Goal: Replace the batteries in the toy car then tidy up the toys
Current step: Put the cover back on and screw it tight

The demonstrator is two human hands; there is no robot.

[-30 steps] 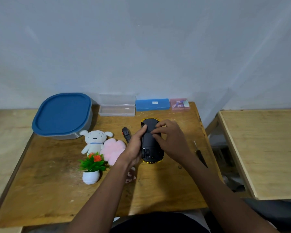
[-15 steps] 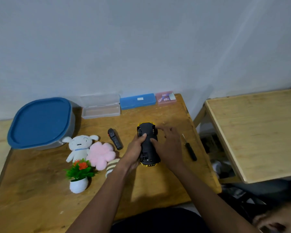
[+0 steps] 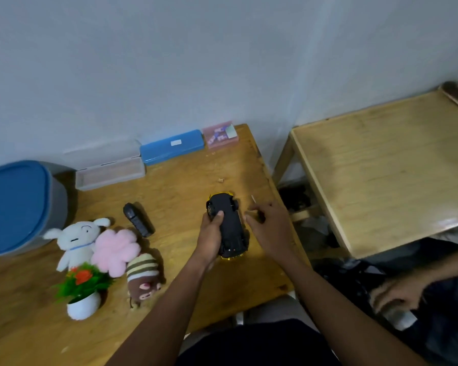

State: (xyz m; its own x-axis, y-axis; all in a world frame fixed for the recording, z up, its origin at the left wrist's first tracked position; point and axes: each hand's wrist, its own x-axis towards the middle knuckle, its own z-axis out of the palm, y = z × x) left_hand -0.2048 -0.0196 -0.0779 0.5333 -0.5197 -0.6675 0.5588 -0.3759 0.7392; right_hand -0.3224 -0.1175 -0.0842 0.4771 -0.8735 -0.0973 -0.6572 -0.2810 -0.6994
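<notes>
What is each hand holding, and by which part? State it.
The left hand grips the upturned toy car by its side, thumb on the underside. The right hand covers the screwdriver; grip unclear.

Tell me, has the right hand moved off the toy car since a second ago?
Yes. The right hand has left the toy car and moved right, toward the right edge of the table, over the screwdriver.

The toy car [image 3: 229,225] sits in my left fingers [image 3: 217,216] on the desk [image 3: 185,186]. My right fingers [image 3: 257,207] are just right of it, over the screwdriver [image 3: 253,198]. Left of my fingers lie the remote [image 3: 138,220], plush toys [image 3: 115,248] and potted plant [image 3: 83,291]. Beyond them, a row of cases [image 3: 172,147] lines the wall.
</notes>
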